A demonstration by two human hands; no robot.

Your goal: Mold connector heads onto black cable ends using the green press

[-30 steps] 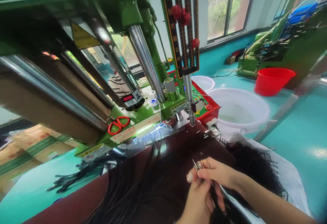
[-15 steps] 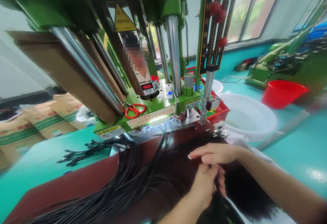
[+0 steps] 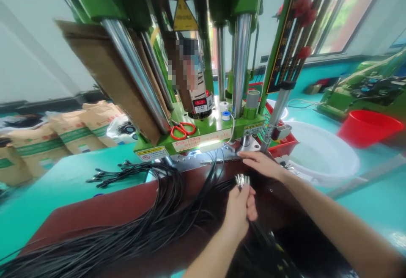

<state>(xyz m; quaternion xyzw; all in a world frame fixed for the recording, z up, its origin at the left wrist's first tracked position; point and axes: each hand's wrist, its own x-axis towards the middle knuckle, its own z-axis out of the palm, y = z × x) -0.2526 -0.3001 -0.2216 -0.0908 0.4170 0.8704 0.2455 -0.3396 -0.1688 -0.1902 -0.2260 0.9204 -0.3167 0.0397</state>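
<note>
My left hand (image 3: 237, 212) is closed round a bundle of black cables (image 3: 264, 235). Their silver metal ends (image 3: 242, 180) stick up above the thumb and fingers; the bundle trails down to the lower right. Beyond it my right hand (image 3: 263, 163) is stretched out flat, fingers extended, near the metal plate (image 3: 193, 161) at the press's front. Nothing shows in that hand. Many loose black cables (image 3: 136, 227) lie across the dark red table (image 3: 104, 204) on the left, their black plug ends (image 3: 108, 177) hanging over its far edge.
A green press (image 3: 209, 125) stands ahead, with red-handled scissors (image 3: 183, 130) on its bed and cardboard (image 3: 108, 79) against its left column. On the right are a white tub (image 3: 323, 159) and a red bucket (image 3: 368, 127). Brown sacks (image 3: 71, 130) stand left. A person is partly visible behind the press.
My right hand has left the bundle and reached forward towards the press, leaving the silver ends uncovered. The left hand keeps hold of the cables. The view has swung left.
</note>
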